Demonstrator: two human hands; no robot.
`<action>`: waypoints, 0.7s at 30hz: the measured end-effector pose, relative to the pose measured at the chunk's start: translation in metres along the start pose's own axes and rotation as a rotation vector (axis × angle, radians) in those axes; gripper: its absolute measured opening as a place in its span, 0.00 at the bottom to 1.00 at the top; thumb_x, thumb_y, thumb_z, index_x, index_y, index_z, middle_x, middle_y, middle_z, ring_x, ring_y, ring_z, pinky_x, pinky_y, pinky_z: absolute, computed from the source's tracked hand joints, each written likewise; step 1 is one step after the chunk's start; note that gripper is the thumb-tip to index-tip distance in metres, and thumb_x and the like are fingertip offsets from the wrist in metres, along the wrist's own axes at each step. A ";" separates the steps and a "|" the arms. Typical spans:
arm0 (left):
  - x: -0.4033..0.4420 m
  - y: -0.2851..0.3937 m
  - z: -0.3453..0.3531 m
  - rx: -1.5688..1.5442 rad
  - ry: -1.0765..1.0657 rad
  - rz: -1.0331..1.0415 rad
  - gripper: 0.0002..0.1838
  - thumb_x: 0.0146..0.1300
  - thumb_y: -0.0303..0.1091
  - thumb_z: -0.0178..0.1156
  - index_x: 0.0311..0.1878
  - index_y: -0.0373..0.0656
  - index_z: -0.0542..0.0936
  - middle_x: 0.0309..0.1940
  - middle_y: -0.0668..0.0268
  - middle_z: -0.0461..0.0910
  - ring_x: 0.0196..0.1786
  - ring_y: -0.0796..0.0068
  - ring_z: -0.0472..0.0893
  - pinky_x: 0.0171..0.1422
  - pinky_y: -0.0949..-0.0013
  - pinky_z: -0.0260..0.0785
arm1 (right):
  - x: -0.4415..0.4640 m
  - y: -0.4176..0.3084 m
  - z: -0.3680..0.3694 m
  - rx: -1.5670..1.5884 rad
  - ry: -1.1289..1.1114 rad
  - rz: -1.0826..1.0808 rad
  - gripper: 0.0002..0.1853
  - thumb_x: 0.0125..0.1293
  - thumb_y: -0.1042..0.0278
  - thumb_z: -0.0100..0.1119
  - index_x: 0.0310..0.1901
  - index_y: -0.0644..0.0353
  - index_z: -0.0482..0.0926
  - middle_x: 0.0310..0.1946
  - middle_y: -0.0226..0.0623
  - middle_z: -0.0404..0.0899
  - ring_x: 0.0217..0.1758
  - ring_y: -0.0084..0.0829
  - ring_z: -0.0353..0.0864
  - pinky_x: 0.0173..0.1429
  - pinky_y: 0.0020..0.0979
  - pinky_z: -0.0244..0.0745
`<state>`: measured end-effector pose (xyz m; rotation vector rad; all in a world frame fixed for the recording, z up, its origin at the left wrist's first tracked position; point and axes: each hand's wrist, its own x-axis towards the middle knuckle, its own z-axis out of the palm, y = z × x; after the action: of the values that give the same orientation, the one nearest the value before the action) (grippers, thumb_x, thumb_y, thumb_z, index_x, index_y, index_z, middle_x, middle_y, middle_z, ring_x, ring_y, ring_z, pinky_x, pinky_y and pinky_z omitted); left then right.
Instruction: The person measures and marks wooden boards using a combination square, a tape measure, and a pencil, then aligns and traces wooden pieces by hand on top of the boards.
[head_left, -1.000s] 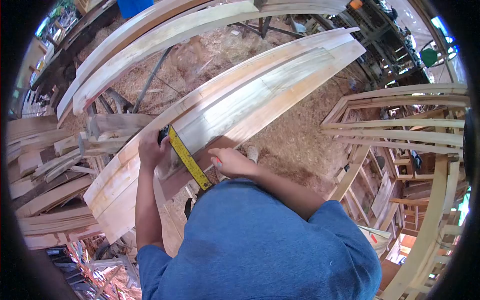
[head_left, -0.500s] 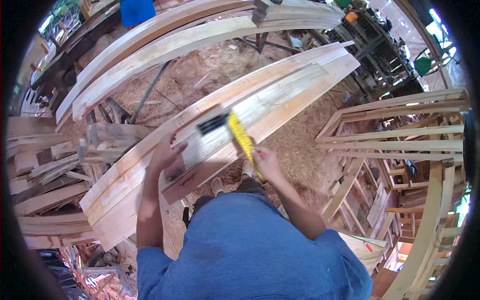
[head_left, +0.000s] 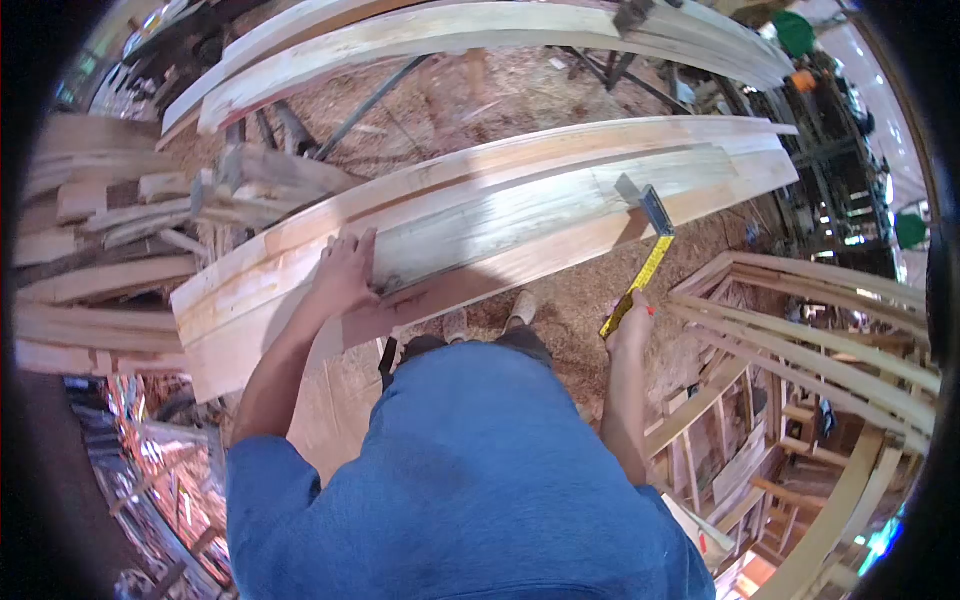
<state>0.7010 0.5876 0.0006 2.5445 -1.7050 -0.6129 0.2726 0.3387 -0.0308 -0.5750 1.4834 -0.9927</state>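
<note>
Square [head_left: 651,266] juts forward from the outstretched right hand [head_left: 630,324]

Pale, smooth-looking wooden planks [head_left: 470,225]; matt blue cloth shirt [head_left: 480,470]; yellow-bladed square [head_left: 650,265] with dark, metallic-looking stock.

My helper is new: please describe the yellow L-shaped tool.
Long, pale wooden boards lie across the middle. Near their right end, the right hand holds the yellow-bladed square. Its marked blade and dark stock set it apart from the plain timber frames.
</note>
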 end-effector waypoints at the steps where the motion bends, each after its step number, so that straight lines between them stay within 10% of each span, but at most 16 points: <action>1: -0.004 0.004 0.002 0.030 0.037 -0.017 0.71 0.31 0.47 0.85 0.80 0.44 0.55 0.61 0.46 0.72 0.69 0.39 0.69 0.75 0.40 0.60 | -0.002 0.002 0.001 0.001 -0.019 0.007 0.14 0.78 0.56 0.52 0.35 0.54 0.73 0.21 0.35 0.75 0.18 0.31 0.74 0.23 0.34 0.71; 13: -0.056 0.027 0.083 0.357 0.756 0.090 0.59 0.42 0.54 0.77 0.78 0.46 0.62 0.63 0.46 0.71 0.68 0.46 0.68 0.71 0.36 0.56 | 0.007 0.009 -0.020 0.118 0.027 0.113 0.12 0.79 0.55 0.49 0.39 0.51 0.71 0.23 0.33 0.74 0.22 0.31 0.72 0.27 0.34 0.69; 21: -0.057 0.033 0.096 0.406 0.850 0.028 0.46 0.57 0.55 0.70 0.76 0.47 0.65 0.70 0.47 0.68 0.73 0.46 0.66 0.72 0.37 0.56 | 0.023 0.008 -0.021 0.158 0.136 0.071 0.12 0.79 0.57 0.48 0.39 0.55 0.71 0.28 0.35 0.74 0.28 0.32 0.73 0.33 0.35 0.72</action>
<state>0.6210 0.6446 -0.0625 2.4019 -1.5961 0.7965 0.2500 0.3293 -0.0518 -0.3448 1.5177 -1.0996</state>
